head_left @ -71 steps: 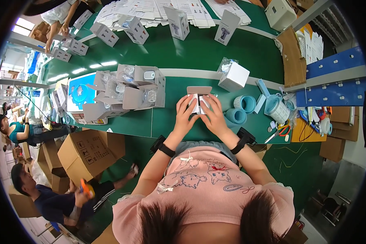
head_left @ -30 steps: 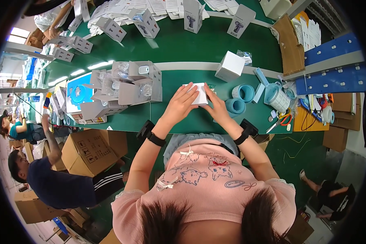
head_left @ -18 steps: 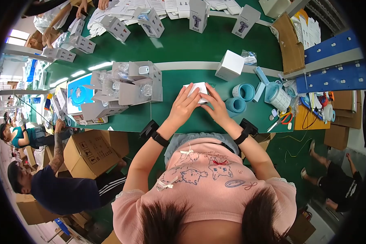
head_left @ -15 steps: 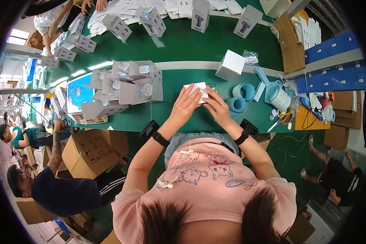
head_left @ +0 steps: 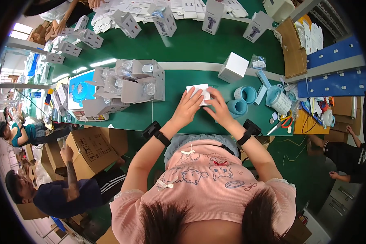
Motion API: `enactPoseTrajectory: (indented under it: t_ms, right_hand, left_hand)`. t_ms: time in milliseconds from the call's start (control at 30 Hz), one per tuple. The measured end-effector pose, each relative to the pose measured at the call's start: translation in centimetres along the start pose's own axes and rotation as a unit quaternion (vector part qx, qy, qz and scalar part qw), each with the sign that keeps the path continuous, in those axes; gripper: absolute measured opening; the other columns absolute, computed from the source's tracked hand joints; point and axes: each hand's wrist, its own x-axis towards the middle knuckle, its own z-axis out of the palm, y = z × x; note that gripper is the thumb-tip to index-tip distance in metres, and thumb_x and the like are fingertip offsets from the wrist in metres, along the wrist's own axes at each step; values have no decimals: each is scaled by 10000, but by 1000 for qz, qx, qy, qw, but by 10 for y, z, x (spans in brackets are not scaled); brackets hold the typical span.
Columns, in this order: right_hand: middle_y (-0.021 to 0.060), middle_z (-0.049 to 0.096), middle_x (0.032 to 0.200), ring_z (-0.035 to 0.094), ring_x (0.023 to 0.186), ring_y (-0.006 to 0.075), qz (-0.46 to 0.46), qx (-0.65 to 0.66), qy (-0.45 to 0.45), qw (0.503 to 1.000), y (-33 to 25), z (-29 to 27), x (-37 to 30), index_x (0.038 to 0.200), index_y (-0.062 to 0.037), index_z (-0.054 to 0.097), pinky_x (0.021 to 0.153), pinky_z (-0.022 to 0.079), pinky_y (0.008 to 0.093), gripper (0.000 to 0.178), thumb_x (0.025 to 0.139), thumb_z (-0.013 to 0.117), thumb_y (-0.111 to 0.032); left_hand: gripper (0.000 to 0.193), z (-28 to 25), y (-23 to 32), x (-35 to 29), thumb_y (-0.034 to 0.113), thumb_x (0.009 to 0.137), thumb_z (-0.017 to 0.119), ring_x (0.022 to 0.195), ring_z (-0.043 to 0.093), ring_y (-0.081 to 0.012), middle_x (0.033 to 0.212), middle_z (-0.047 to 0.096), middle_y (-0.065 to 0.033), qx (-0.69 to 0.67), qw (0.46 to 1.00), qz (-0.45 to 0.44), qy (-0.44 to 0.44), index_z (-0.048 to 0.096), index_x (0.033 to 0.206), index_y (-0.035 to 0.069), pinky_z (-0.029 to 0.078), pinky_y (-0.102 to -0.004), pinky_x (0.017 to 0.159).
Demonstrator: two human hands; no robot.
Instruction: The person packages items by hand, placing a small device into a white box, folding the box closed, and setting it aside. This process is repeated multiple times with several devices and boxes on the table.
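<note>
A small white box [head_left: 205, 96] is on the green table right in front of me, partly covered by my fingers. Across its top left lie the fingers of my left hand [head_left: 188, 109], stretched and close together. The fingers of my right hand [head_left: 218, 109] bend around its right side, so both hands hold it. Just right of it stand rolls of light blue tape [head_left: 237, 107], and beyond them a larger plain white box [head_left: 234, 67]. Open grey-white cartons [head_left: 128, 95] with clear-wrapped parts inside stand to the left.
Scissors with orange handles [head_left: 286, 121] lie near the table's right edge. A roll of white labels [head_left: 279, 102] sits behind them. Printed boxes [head_left: 213, 17] stand on the far green surface. Brown cartons [head_left: 91, 147] and a co-worker [head_left: 65, 191] are at my lower left.
The white box has tilted slightly between my hands, and my right fingers have shifted up its right edge. The view has moved a little. The person at right has changed position.
</note>
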Motion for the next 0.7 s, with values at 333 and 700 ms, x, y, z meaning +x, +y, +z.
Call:
enactPoseTrajectory:
  t_ms: [333, 700]
  right_hand:
    - [152, 309, 1335, 367, 1218, 351, 201, 2, 29, 979, 12, 3, 59, 1242, -117, 489, 1009, 333, 388, 670, 630, 755, -58]
    - [148, 287, 1369, 313, 1257, 344, 180, -110, 128, 969, 12, 17, 83, 1216, -104, 505, 1015, 319, 372, 586, 672, 721, -70]
  left_hand:
    - [822, -29, -26, -55, 161, 702, 755, 1205, 333, -318, 1372, 260, -187, -4, 849, -313, 426, 243, 1325, 4, 289, -417, 984]
    - [1158, -15, -56, -55, 149, 609, 825, 1295, 264, -322, 1391, 180, -235, -133, 767, -421, 465, -24, 1380, -12, 241, -390, 1058]
